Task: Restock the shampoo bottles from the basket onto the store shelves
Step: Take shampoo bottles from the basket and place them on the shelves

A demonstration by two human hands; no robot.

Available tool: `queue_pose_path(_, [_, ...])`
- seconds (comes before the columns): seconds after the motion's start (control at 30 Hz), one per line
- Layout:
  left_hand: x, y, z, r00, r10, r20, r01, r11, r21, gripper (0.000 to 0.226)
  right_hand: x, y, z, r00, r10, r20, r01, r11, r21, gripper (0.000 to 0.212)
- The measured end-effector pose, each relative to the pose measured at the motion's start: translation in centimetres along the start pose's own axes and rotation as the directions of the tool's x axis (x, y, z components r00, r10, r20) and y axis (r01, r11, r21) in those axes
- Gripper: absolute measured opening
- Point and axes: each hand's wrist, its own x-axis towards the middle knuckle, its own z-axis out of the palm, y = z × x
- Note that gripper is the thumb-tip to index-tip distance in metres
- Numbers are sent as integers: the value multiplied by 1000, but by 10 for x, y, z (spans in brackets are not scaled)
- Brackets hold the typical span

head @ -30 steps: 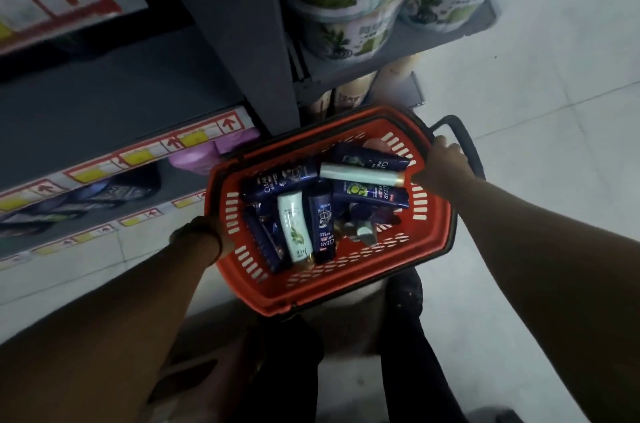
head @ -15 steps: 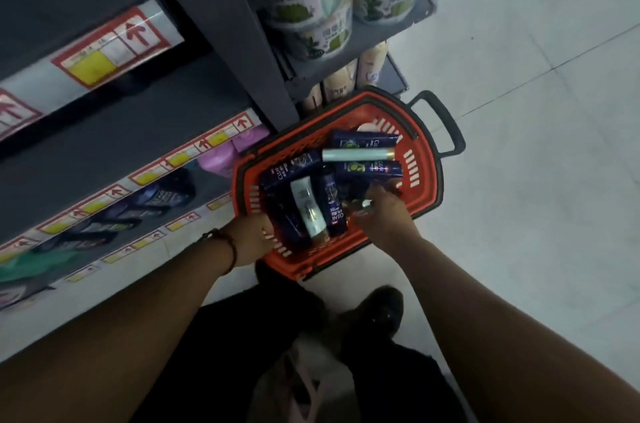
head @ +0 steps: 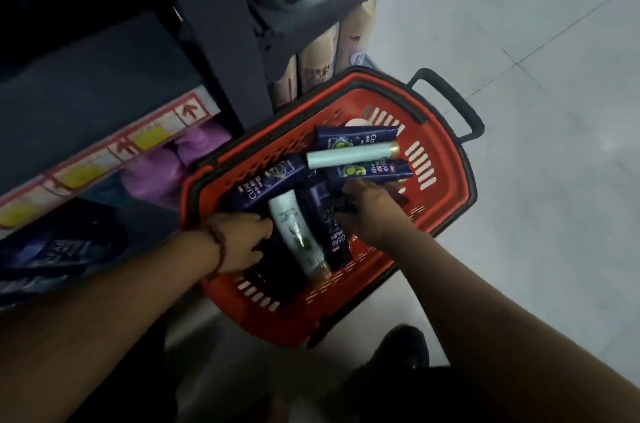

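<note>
Where the red basket [head: 446, 187] sits at centre frame, its plastic walls are slotted, and its rim and loop handle are black. Glossy blue tubes [head: 266, 183] lie crisscrossed inside it with a pale green tube [head: 294, 232], flat-ended and gold-capped. Since half a second ago the left hand [head: 242, 242] has quit the basket's lower-left rim and reached in. Its fingers lie fairly straight, tips against the green tube. The right hand [head: 367, 211] remains just right of that tube, fingers bent down among the blue tubes; whether they clasp one I cannot tell. A grey metal shelf [head: 86, 76] fills the upper left.
</note>
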Motion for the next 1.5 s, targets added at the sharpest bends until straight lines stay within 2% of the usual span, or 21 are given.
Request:
queue_pose_path(0.1, [15,-16,24,984,100,-149,-93,994,52,35,19,5,28,997,-37,-62,36,999,-13,34])
queue_pose_path(0.2, [16,-31,42,941,126,-314,-140,990,-23,30,26,9,39,994,-69,-83,66,997,-36,19])
queue_pose_path(0.3, [8,-37,45,925,177,-335,-126,978,168,32,26,7,34,994,-48,-97,30,982,-186,24])
queue_pose_path(0.37, [-6,-30,37,890,193,-413,-98,965,242,30,12,2,32,988,0,-156,-20,991,-131,24])
queue_pose_path(0.47, [-39,-6,32,846,133,-515,-112,991,72,28,-32,-7,38,985,40,-167,-62,989,-131,29])
queue_pose_path(0.6, [-66,26,39,850,104,-517,-105,994,27,33,-87,-28,33,984,16,-178,-38,992,-121,23])
queue_pose_path(0.7, [-70,40,45,820,75,-568,-113,993,-31,35,-105,-45,18,972,0,-236,-36,989,-147,21])
queue_pose_path(0.83, [-75,51,48,830,151,-537,-131,989,74,41,-112,-58,8,961,-12,-276,-14,996,-93,19])
queue_pose_path(0.93, [-62,48,39,818,173,-549,-113,983,142,42,-106,-50,13,973,24,-232,-34,999,-39,20])
queue_pose_path(1.0, [-46,46,38,825,201,-529,-115,975,190,42,-88,-40,17,988,64,-140,-74,995,-67,23])
queue_pose_path(1.07, [-27,44,37,843,233,-485,-130,963,236,49,-64,-33,15,990,100,-101,-110,989,-100,23])
queue_pose_path(1.13, [-9,41,38,860,257,-440,-143,951,275,59,-41,-28,15,986,132,-99,-138,989,-60,20])
queue_pose_path(1.23, [11,31,42,886,270,-377,-142,932,333,67,-23,-18,29,988,155,-23,-156,987,-39,21])
queue_pose_path(1.43, [27,27,44,897,242,-369,-52,889,455,65,2,-9,57,978,205,36,-204,978,-30,32])
queue_pose_path(1.5, [33,28,49,888,236,-395,-10,868,496,59,7,-12,63,974,224,29,-223,974,-34,43])
